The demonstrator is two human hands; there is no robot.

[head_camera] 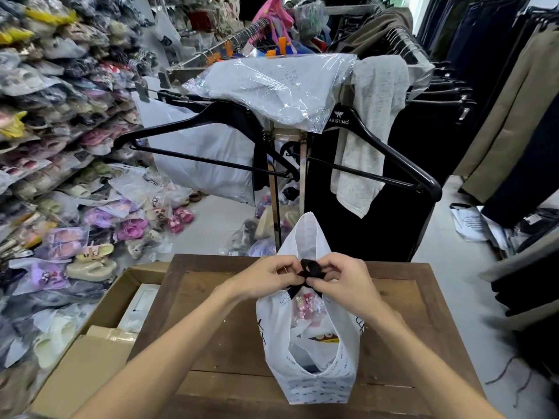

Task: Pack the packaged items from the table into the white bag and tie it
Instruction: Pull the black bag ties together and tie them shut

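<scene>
- Both hands meet above the middle of a wooden desk (211, 313), fingers pinched on a black ribbon (311, 269).
- Left hand (266, 278) pinches the ribbon from the left side; right hand (344, 279) pinches it from the right, with a ribbon loop standing up between them.
- White bag (305, 385) stands on the desk, directly under the hands, with one handle rising behind the ribbon.
- Bag mouth is partly open; packaged items (308, 303) in pink and white show inside.
- Cardboard box (90, 364) sits on the floor, just left of the desk.
- Piles of bagged slippers (96, 261) fill the floor and shelves at far left.
- Black hangers (193, 122) and a clear-wrapped garment (272, 83) sit on a rack behind the desk.
</scene>
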